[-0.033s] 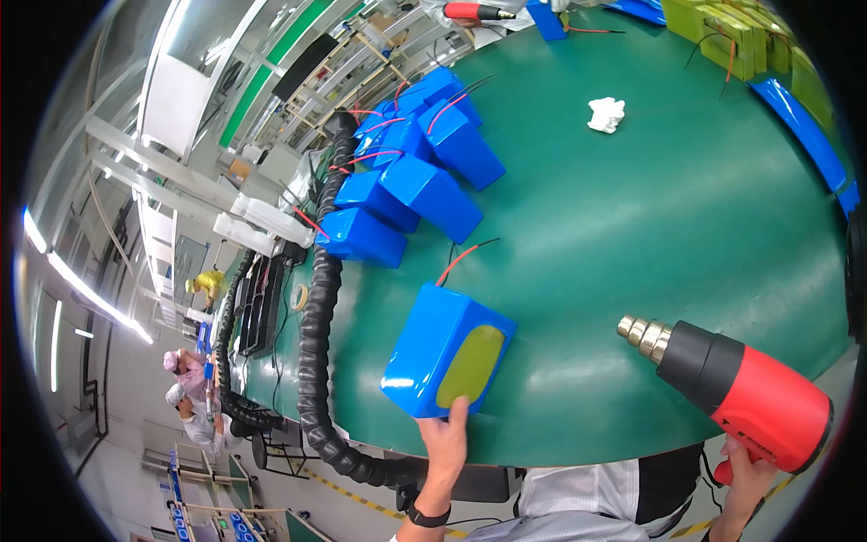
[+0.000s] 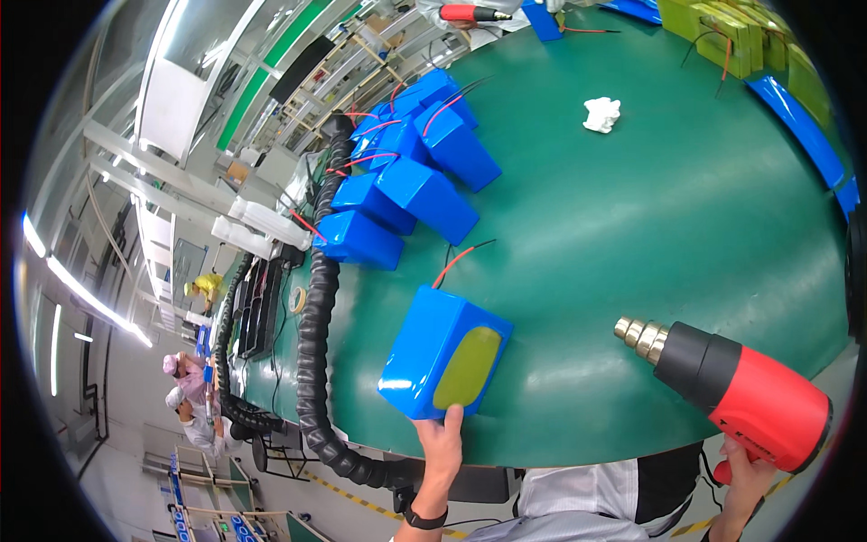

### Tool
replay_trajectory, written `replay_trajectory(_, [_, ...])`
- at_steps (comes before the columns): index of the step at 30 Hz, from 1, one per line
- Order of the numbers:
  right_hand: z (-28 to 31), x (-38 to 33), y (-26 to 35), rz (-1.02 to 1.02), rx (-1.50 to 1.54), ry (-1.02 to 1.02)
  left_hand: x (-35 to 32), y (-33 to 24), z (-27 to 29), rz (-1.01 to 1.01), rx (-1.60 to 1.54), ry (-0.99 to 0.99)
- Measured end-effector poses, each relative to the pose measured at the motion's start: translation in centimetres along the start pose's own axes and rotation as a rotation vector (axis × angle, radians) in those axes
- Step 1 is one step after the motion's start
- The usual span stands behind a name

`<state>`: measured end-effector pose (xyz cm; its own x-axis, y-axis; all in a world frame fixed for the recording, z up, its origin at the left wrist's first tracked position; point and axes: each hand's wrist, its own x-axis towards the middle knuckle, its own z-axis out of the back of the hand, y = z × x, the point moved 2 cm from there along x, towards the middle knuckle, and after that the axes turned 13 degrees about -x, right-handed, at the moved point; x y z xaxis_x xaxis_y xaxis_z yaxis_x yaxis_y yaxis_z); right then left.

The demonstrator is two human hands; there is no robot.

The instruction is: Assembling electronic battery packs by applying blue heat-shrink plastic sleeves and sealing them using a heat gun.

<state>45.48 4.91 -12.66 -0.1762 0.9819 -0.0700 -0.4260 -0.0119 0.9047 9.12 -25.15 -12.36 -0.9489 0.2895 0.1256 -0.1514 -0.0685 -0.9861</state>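
- Blue-wrapped battery pack (image 2: 442, 361) with a yellow-green end face lies on the green table (image 2: 650, 235), close to the near edge; we use this pack as our landmark.
- Our left hand (image 2: 440, 443) meets the pack at its near corner, fingers pressed up against the blue wrap beside the yellow-green patch; the hand looks only partly closed, steadying the pack rather than wrapping round it.
- A black wristband (image 2: 423, 518) sits on that wrist.
- Right of the pack, well apart from it, our right hand (image 2: 745, 479) is clenched round the handle of a red and black heat gun (image 2: 731, 384), whose metal nozzle points toward the pack.
- A red and a black wire (image 2: 456, 259) run out from the pack's far side across the table.
- Beyond the pack, a cluster of similar blue packs (image 2: 406, 181) lies heaped near the table's left edge.
- Left of the pack, a black corrugated hose (image 2: 312, 343) follows the table edge.
- Far beyond the pack, a crumpled white scrap (image 2: 601, 114) rests on the table, possibly paper or cloth; we cannot tell at this size.
- Yellow-green packs (image 2: 731, 32) lie at the far rim.
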Motion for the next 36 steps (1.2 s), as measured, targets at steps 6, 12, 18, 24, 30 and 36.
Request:
replay_trajectory(6, [-0.2, 0.1, 0.3, 0.112, 0.106, -0.028, 0.0, -5.2, -2.9, -0.323, 0.163, -0.023])
replay_trajectory(12, [1.2, 2.3, 1.2, 0.041, 0.016, -0.031, 2.6, -12.3, -0.7, -0.710, 0.738, 0.092])
replay_trajectory(18, [-0.4, 2.2, 2.9, 0.105, 0.026, -0.152, 7.2, -17.3, -4.3, -0.435, 0.758, 0.389])
replay_trajectory(24, [-0.6, 2.3, 2.4, 0.126, 0.201, -0.032, 8.4, -17.6, -4.9, -0.307, 0.944, 0.529])
replay_trajectory(30, [-0.8, 3.0, 2.2, 0.150, 0.106, -0.050, 8.6, -18.2, -5.4, -0.280, 0.853, 0.569])
replay_trajectory(36, [0.1, 2.9, 2.5, 0.064, 0.162, -0.023, 9.0, -17.8, -4.9, -0.161, 0.712, 0.527])
